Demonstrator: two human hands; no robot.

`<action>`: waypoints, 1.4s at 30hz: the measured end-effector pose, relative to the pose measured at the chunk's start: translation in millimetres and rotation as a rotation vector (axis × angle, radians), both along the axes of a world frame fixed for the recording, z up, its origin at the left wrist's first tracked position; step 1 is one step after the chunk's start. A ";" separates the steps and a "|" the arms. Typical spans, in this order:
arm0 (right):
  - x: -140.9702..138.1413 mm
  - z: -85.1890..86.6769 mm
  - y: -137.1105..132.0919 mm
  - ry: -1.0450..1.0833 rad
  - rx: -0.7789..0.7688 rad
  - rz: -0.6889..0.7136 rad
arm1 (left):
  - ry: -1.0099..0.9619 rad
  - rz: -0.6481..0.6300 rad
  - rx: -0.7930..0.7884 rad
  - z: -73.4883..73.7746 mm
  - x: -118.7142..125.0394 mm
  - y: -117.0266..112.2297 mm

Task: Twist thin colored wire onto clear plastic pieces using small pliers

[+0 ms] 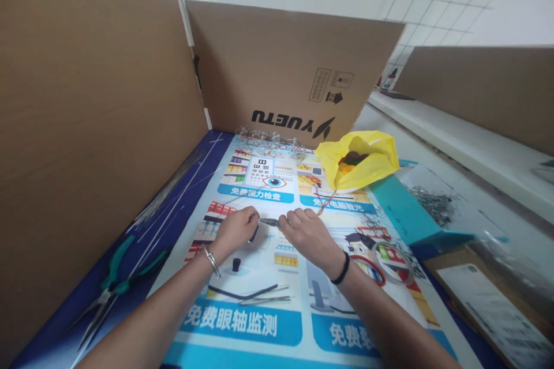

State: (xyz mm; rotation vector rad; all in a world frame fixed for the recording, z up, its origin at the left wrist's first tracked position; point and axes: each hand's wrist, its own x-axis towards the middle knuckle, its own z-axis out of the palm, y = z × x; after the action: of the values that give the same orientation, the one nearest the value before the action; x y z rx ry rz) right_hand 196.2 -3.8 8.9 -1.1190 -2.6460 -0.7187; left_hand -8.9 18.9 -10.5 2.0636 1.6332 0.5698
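Note:
Over the middle of the printed sheet, my right hand (309,236) is wrapped round a pair of small pliers (269,222). Only the dark, pointed jaws show, aimed left; the handles are hidden in the palm. My left hand (238,232) is closed in a pinch at the tip of these jaws. A thin wire seems to run from its fingers, but the piece itself is too small to make out clearly. Several short straight wires (266,298) lie on the sheet below my hands.
Green-handled long-nose pliers (113,285) and a bundle of straight wires (167,196) lie at left. A yellow bag (376,170), teal box (402,207) with wire scraps, clear ring-shaped roll (409,268) and cardboard package (497,305) are at right. Cardboard walls (259,57) stand behind and left.

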 end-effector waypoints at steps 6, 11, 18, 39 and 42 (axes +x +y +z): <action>-4.8 2.8 -5.5 -0.035 -0.014 -0.038 | 0.137 -0.004 0.014 5.2 1.5 -3.9; -5.4 3.4 -5.7 -0.029 -0.032 -0.027 | 0.157 -0.012 0.027 4.8 2.2 -3.6; -1.2 6.7 -3.5 0.019 -0.069 0.005 | -0.005 -0.018 0.003 1.0 -1.3 0.2; 11.9 -3.4 9.5 0.305 -0.207 -0.003 | -0.819 0.015 -0.446 6.1 -2.3 4.2; 11.0 -5.1 9.3 0.317 -0.211 -0.007 | -0.840 0.003 -0.431 5.6 -3.1 3.9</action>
State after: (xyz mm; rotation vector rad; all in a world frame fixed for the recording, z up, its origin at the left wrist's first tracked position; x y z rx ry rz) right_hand 207.2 5.5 3.8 -1.1813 -2.4854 -0.2395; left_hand -12.0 22.8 -5.0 1.2443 1.1170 0.8455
